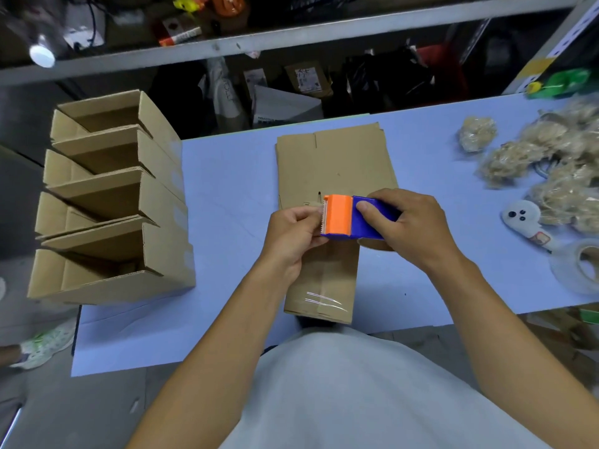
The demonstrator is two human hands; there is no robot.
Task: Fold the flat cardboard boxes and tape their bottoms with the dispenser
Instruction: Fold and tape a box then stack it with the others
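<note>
Dispenser (351, 217) gripped by right hand (411, 226); left hand (293, 233) fingers (309, 212) pinch tape end.

The pale blue table (227, 176) anchors it all: a stack of flat brown cardboard boxes (334, 163) lies at its centre, a folded brown cardboard box (321, 280) stands before that at the near edge, and the blue-and-orange tape dispenser (351, 218) hovers above it. Off the table's left edge stands a row of folded open brown cardboard boxes (113, 196); at its right end lie bagged beige fibre bundles (544, 163) and a clear tape roll (580, 267).
</note>
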